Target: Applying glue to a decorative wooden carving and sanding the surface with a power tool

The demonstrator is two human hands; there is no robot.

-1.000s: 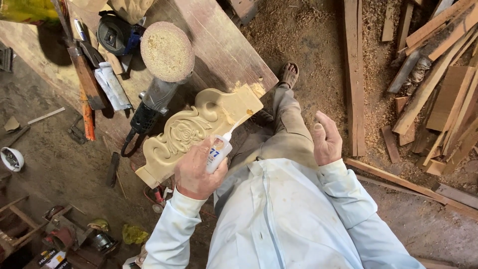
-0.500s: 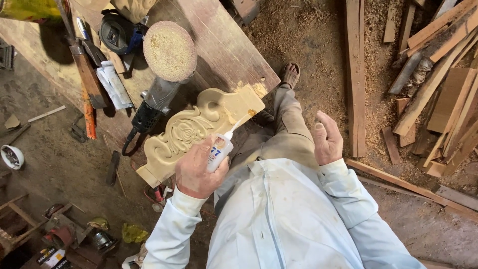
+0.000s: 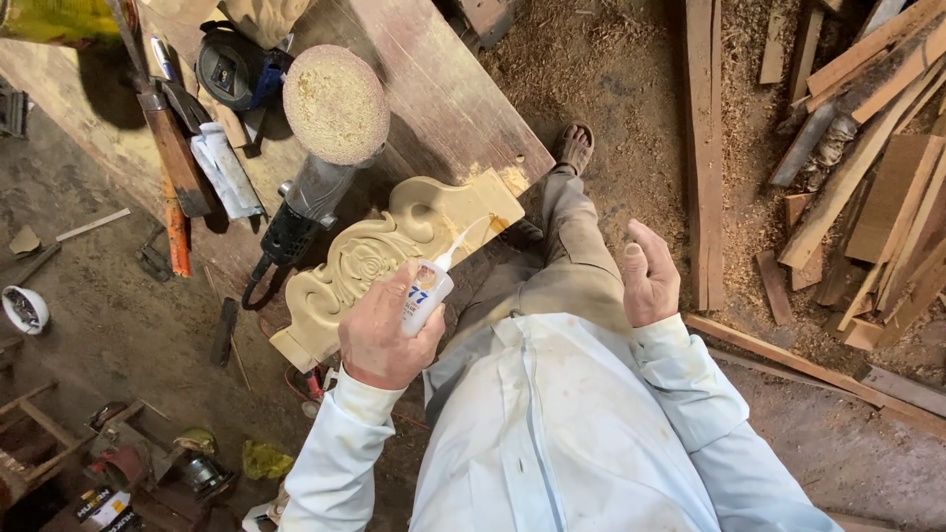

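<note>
1. Plainly, the left hand (image 3: 379, 335) is clenched round a small white glue bottle (image 3: 427, 296), whose long thin nozzle points up and to the right over the carved wooden panel (image 3: 394, 261). A hard squeeze could, I judge, flood the carving's grooves, since the nozzle tip sits right at the panel's pale upper end.
2. The right hand (image 3: 648, 281) is held out to the side, fingers loosely curled and grasping nothing, well apart from the panel. With no second hand steadying it, the panel could shift under pressure.
3. The carved panel lies at the near corner of the workbench (image 3: 434, 89), partly past the bench's edge above the person's knee (its lower end seems to overhang). A knock there might tip it off onto the dirt floor.
4. Just beside the panel's far side lies a disc sander (image 3: 330, 128), its round pad caked with sawdust, touching or nearly touching the carving. Loose dust could fall into wet glue.
5. Farther along the bench's left edge lie a chisel-like tool with a wooden handle (image 3: 172, 148), a folded white wrapper (image 3: 225, 169) and a dark mask-like object (image 3: 232, 67).
6. Off to the right, stacked wood offcuts (image 3: 867, 187) and shavings cover the ground, away from the work.
</note>
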